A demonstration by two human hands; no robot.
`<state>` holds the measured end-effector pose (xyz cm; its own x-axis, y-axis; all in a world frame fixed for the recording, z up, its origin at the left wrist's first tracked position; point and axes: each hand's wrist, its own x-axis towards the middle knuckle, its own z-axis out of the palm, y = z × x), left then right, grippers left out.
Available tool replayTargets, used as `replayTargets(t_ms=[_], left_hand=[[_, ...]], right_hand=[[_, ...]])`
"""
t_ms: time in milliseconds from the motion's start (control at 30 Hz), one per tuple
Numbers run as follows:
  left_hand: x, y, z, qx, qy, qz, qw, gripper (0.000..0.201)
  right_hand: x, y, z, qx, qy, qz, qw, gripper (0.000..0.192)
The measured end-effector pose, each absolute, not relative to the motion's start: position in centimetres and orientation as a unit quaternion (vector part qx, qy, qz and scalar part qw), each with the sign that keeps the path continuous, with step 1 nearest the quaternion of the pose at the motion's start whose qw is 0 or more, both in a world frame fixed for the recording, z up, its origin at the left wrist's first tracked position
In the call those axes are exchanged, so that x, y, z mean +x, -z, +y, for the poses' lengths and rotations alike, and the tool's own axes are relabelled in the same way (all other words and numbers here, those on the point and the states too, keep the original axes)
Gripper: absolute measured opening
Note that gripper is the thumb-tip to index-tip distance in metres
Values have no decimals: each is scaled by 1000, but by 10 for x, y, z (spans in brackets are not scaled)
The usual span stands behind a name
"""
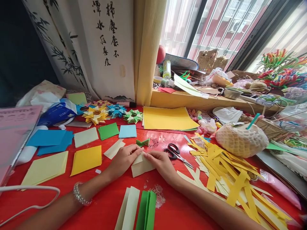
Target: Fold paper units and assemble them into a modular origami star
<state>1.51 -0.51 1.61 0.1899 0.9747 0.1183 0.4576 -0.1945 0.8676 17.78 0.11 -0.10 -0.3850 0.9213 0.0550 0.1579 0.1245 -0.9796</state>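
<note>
Cream sheet [144,168]: located between the two hands, above or against the red worktop [103,199]; contact of its lower edge with the surface cannot be confirmed from this angle. Left fingers [137,152] are pinched on its upper edge. Right fingers [151,156] are likewise closed on it, just beside, the thumb tips near each other. A flap appears folded over near the left thumb; the thumbs cover much of it, so the quality of the crease cannot be assessed.

Handling, as judged: very light, thin, stiff enough to hold its plane when gripped by one edge, soft enough to crease under thumb pressure. The surface looks dry, with little tendency to slip. Main weaknesses are tearing and stray creases. Recommended hold: thumb against finger at the edge or along the fold, with no pressure on the open panel.

Surroundings: a green fold [142,143] lies just beyond the fingers. Scissors [176,154] rest to the right of the right fingers, handles toward them. Cream strips [127,207] and green strips [146,209] lie on the wearer's side of the fingers, clear of the grip.
</note>
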Motion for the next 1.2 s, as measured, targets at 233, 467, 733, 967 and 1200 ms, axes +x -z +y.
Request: replayTargets(t_ms=[233, 467, 733, 967, 1200], left_hand=[[16, -12, -3, 677, -359, 497, 407, 28], [13, -13, 1, 726, -293, 504, 364, 28], [16, -15, -2, 712, -330, 486, 384, 22], [13, -14, 2, 592, -405, 497, 488, 22], [12, -11, 4, 597, -407, 487, 492, 21]], right_hand=[[179, 2, 2, -442, -516, -614, 402, 35], [180, 3, 2, -455, -504, -617, 398, 37], [180, 3, 2, -450, -511, -615, 397, 35], [178, 2, 4, -396, -591, -522, 471, 24], [178, 1, 7, -349, -643, -475, 488, 28]])
